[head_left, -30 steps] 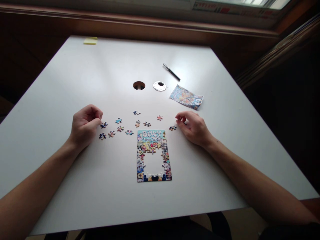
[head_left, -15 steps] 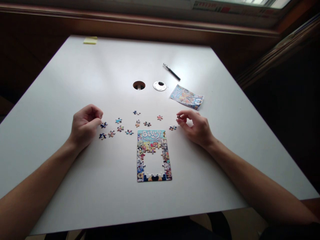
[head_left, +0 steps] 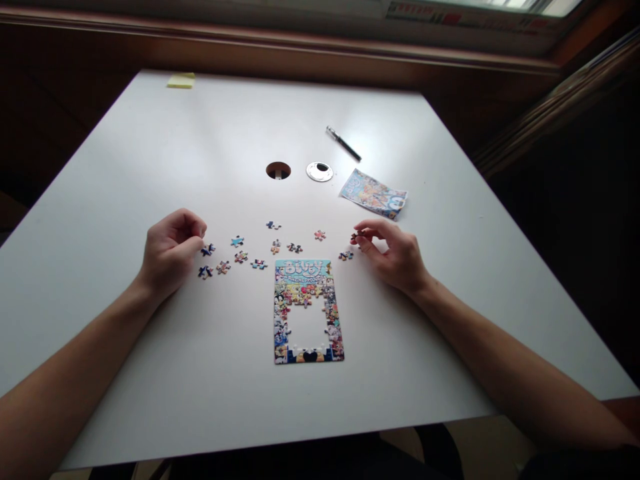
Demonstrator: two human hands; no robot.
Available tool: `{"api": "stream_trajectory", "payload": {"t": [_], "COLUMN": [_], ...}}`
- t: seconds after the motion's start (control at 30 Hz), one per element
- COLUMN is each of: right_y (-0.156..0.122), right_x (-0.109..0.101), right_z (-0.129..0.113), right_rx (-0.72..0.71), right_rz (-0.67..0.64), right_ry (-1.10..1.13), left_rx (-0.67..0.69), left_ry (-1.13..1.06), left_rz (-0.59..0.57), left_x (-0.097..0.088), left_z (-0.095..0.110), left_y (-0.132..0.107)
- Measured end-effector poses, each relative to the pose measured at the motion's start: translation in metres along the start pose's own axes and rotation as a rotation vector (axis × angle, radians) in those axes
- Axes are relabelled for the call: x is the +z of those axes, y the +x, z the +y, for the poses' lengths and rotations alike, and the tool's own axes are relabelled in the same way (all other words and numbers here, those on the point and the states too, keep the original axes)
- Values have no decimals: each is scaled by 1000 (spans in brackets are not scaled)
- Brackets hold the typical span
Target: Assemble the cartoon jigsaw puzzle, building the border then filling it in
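Note:
My left hand (head_left: pixel 173 247) rests on the table in a loose fist, and nothing shows in it. Right beside its thumb lies a dark blue puzzle piece (head_left: pixel 207 250). My right hand (head_left: pixel 393 250) is closed on a small dark, reddish puzzle piece (head_left: pixel 356 236) at its fingertips. Just below those fingers another puzzle piece (head_left: pixel 345 255) lies on the table. Between the hands sits a partly assembled jigsaw puzzle (head_left: pixel 305 273), with its border and upper rows filled around a white gap. Several loose pieces are scattered above and left of it, among them a pink one (head_left: pixel 320 235) and a light blue one (head_left: pixel 237 241).
A creased picture sheet (head_left: pixel 374 193) lies beyond my right hand, with a black pen (head_left: pixel 343 143) behind it. The white table (head_left: pixel 210 393) has a round cable hole (head_left: pixel 278 171), its silver cover (head_left: pixel 319 171) alongside. A yellow sticky note (head_left: pixel 181 81) is at the far left edge.
The piece in my right fingertips has shifted slightly left and turned, so more of it shows. My left hand and the puzzle stay where they were.

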State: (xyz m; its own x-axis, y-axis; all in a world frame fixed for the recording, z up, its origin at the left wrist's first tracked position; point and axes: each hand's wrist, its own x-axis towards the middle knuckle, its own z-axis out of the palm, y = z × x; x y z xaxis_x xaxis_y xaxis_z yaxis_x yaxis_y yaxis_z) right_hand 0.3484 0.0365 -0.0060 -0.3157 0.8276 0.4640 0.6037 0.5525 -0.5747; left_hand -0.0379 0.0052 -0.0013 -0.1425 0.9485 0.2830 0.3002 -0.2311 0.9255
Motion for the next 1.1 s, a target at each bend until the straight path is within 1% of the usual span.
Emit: {"api": "stream_trajectory", "payload": {"t": [0.17,0.43,0.83,1.1], "right_y": [0,0,1,1], "right_x": [0,0,0,0], "right_z": [0,1,1,2], "right_rx": [14,-13,-35,-21], "right_rz": [0,-27,-25,-19], "right_ry": [9,-4,0,-6], "left_rx": [10,6,6,9], "left_ry": [12,52,62,79], "left_rz": [-5,-17,-31,-44], "left_x": [0,-1,-1,-2], "left_z": [-1,-1,-1,-2], "left_y": [0,0,0,0]}}
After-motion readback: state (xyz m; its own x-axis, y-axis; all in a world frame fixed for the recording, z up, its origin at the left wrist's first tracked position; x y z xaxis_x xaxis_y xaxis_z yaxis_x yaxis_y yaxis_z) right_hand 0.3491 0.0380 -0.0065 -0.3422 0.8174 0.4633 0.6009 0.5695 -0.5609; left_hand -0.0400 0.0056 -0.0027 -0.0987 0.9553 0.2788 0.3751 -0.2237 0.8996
